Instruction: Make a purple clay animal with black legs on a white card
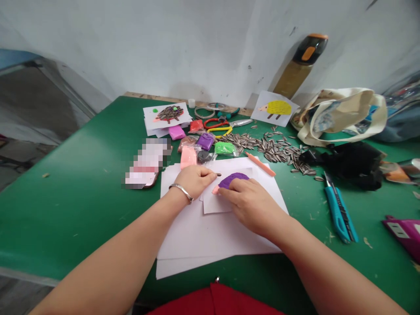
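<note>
A small white card [213, 205] lies on larger white sheets [197, 236]. On the card is a flat purple clay shape [232, 178] with a small pink clay piece [215, 190] at its left end. My left hand [193, 181], with a silver bracelet at the wrist, pinches a dark sunflower seed [218, 174] just left of the purple clay. My right hand [251, 201] rests over the clay's lower right part, its fingertips bent together near the pink piece; whether they hold anything is hidden.
Bagged coloured clay [206, 141], scissors [241, 123] and a seed pile [278, 148] lie behind the sheets. An orange stick [260, 164] touches their back edge. A phone [147, 164] is left, a teal cutter [339, 212] right. Hedgehog pictures [275, 108], a bottle [297, 70] and a bag [344, 113] stand behind.
</note>
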The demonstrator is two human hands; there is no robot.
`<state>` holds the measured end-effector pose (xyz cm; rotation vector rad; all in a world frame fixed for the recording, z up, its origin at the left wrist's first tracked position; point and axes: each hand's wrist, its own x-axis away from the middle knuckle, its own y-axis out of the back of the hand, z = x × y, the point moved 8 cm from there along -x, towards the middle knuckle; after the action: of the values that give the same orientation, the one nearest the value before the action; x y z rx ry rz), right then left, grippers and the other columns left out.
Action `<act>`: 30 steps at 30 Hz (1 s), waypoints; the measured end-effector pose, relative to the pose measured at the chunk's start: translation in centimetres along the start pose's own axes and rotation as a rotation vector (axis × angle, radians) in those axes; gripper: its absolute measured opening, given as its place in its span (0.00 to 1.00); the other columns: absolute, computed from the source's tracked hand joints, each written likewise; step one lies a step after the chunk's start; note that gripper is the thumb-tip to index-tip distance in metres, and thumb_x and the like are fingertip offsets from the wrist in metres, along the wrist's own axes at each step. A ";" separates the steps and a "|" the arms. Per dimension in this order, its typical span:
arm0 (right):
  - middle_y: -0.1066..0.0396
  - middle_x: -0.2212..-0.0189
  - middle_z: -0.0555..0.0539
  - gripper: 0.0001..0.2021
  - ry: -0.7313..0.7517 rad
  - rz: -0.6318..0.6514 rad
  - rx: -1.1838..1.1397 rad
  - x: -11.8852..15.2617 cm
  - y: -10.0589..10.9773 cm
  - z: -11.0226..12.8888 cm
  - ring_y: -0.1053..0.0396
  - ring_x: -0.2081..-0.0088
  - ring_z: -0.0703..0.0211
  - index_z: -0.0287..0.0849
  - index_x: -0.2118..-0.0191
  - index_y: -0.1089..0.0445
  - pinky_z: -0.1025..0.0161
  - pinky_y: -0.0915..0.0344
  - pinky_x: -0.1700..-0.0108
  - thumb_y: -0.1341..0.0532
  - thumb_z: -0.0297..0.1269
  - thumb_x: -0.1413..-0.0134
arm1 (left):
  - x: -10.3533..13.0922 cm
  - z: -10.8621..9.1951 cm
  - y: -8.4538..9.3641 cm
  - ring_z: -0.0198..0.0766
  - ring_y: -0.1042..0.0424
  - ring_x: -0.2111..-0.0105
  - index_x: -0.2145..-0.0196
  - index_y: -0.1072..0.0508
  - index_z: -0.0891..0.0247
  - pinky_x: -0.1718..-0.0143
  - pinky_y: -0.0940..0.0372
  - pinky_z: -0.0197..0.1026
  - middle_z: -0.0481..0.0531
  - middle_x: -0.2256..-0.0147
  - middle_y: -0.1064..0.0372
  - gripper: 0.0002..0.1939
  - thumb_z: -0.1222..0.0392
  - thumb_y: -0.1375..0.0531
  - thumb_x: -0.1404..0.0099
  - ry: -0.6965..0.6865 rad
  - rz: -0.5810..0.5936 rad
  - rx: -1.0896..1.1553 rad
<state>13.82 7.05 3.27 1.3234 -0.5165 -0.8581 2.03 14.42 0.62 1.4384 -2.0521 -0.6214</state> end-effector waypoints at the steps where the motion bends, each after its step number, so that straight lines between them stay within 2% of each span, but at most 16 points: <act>1: 0.34 0.69 0.47 0.17 -0.004 -0.001 -0.001 0.0 0.0 -0.1 0.44 0.69 0.59 0.45 0.51 0.28 0.59 0.53 0.67 0.47 0.26 0.41 | 0.0 0.0 0.0 0.40 0.25 0.62 0.69 0.19 0.57 0.60 0.34 0.39 0.47 0.65 0.21 0.12 0.54 0.43 0.39 0.001 0.004 0.002; 7: 0.34 0.71 0.47 0.15 -0.018 0.029 -0.022 -0.2 -0.1 -0.3 0.43 0.70 0.60 0.44 0.54 0.26 0.60 0.52 0.68 0.47 0.27 0.40 | -0.1 0.1 0.0 0.40 0.25 0.61 0.68 0.19 0.57 0.59 0.34 0.39 0.47 0.65 0.21 0.12 0.54 0.43 0.39 0.001 0.001 0.005; 12: 0.34 0.70 0.46 0.16 -0.022 -0.008 -0.076 -0.3 0.3 -0.6 0.41 0.69 0.59 0.43 0.54 0.27 0.60 0.49 0.67 0.48 0.26 0.41 | -0.1 0.1 -0.1 0.40 0.25 0.61 0.67 0.19 0.58 0.59 0.34 0.38 0.47 0.64 0.21 0.13 0.54 0.43 0.39 0.000 0.008 -0.008; 18: 0.34 0.71 0.47 0.16 -0.018 0.020 -0.028 -0.2 -0.2 -0.6 0.42 0.70 0.59 0.44 0.52 0.27 0.60 0.50 0.68 0.48 0.26 0.41 | -0.1 0.2 -0.1 0.39 0.25 0.61 0.67 0.19 0.57 0.59 0.34 0.37 0.47 0.64 0.21 0.12 0.54 0.43 0.39 0.005 0.007 -0.004; 30: 0.35 0.71 0.47 0.16 -0.039 -0.009 -0.036 -0.6 -0.2 -0.8 0.42 0.69 0.58 0.45 0.54 0.27 0.60 0.50 0.66 0.48 0.27 0.41 | -0.2 0.2 -0.2 0.40 0.25 0.59 0.68 0.19 0.57 0.59 0.34 0.38 0.46 0.63 0.21 0.12 0.55 0.42 0.39 -0.011 0.007 0.028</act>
<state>14.02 8.02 3.05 1.2787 -0.5236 -0.8984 2.04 14.58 0.30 1.4453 -2.0810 -0.6012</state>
